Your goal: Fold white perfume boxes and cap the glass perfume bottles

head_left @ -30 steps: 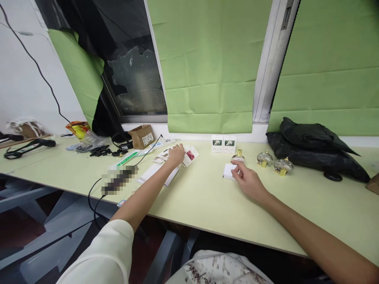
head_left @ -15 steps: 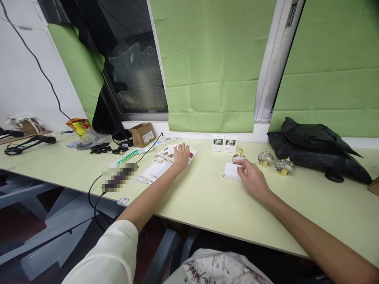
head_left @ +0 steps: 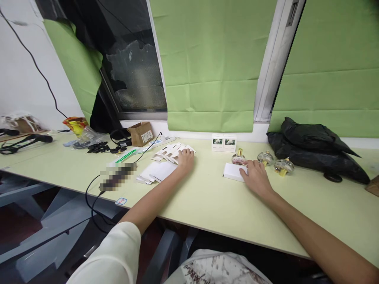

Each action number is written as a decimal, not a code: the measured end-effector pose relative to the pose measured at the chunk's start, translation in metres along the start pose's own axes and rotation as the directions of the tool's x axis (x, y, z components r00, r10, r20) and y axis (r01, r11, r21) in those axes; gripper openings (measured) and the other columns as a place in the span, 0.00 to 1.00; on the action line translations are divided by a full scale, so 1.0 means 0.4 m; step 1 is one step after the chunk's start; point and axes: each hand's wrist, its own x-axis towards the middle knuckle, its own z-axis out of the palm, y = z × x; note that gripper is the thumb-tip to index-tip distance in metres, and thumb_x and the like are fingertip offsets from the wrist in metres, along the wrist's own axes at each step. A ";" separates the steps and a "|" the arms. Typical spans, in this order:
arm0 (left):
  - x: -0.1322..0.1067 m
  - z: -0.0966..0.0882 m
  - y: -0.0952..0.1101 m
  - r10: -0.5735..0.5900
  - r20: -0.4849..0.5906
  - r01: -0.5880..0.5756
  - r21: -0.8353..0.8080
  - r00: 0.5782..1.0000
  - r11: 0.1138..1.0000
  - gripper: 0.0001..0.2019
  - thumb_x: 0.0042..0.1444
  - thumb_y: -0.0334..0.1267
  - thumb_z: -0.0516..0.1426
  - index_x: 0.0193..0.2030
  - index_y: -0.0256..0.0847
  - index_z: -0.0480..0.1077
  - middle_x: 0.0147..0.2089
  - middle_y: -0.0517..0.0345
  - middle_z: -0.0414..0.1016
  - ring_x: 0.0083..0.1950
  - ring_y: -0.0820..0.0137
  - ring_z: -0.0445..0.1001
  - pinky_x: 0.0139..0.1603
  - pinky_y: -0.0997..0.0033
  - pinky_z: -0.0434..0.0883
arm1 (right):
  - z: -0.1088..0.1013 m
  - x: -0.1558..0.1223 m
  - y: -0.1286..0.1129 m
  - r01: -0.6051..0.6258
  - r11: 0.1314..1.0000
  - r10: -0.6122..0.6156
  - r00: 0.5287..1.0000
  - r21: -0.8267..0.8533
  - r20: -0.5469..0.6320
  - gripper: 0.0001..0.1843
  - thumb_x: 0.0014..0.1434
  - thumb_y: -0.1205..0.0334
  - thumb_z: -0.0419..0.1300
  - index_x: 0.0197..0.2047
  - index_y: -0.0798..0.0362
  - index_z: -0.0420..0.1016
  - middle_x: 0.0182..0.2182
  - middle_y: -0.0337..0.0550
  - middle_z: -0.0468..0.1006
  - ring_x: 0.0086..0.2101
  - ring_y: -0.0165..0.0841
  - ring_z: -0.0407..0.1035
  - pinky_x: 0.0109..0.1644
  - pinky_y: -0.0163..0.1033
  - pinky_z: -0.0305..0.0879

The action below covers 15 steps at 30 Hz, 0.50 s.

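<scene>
My left hand [head_left: 186, 161] bends its fingers over the right end of a pile of white cardboard inserts [head_left: 168, 152] with cut-outs. Its fingertips close on one insert there, partly hidden by the hand. My right hand [head_left: 257, 176] grips the right end of a small white box [head_left: 233, 172] lying flat on the table, thumb at the near side and fingers over the far side. Just behind that box stands a round glass bottle [head_left: 237, 158] with a gold cap. Flat white cartons [head_left: 155, 172] lie nearer me, left of my left forearm.
Two white boxes with flower pictures [head_left: 224, 142] stand near the wall. Two more glass bottles [head_left: 265, 157] are at the right, before black plastic bags [head_left: 316, 150]. A brown carton [head_left: 141, 134], cables and black parts [head_left: 99, 147] occupy the left. The table's front edge [head_left: 204, 230] runs below my forearms.
My left hand has shifted slightly right and toward me, and the inserts beside it lie differently. My right hand has slid a little to the right along the white box.
</scene>
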 end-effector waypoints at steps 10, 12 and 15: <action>-0.007 0.011 0.015 0.020 -0.070 -0.022 -0.023 0.997 1.000 0.20 0.62 0.28 0.55 0.60 0.35 0.69 0.61 0.34 0.69 0.62 0.48 0.65 0.62 0.47 0.57 | 0.014 0.007 0.023 -0.057 0.998 0.060 0.988 -0.020 0.142 0.30 0.73 0.42 0.44 0.57 0.59 0.70 0.53 0.63 0.74 0.52 0.57 0.65 0.55 0.55 0.61; -0.007 0.012 0.014 0.030 -0.094 -0.034 -0.041 0.995 0.999 0.19 0.62 0.29 0.54 0.60 0.35 0.69 0.60 0.34 0.70 0.61 0.48 0.66 0.62 0.46 0.58 | 0.015 0.009 0.025 -0.060 0.998 0.062 0.987 -0.021 0.149 0.31 0.73 0.41 0.43 0.57 0.59 0.71 0.54 0.63 0.75 0.52 0.58 0.65 0.54 0.56 0.61; -0.010 0.012 0.018 0.074 -0.149 -0.086 -0.075 0.986 0.993 0.20 0.63 0.28 0.53 0.61 0.37 0.69 0.61 0.36 0.69 0.63 0.48 0.65 0.66 0.44 0.55 | 0.016 0.011 0.027 -0.069 0.998 0.069 0.988 -0.004 0.138 0.29 0.73 0.43 0.42 0.56 0.57 0.72 0.54 0.61 0.76 0.52 0.57 0.65 0.54 0.57 0.60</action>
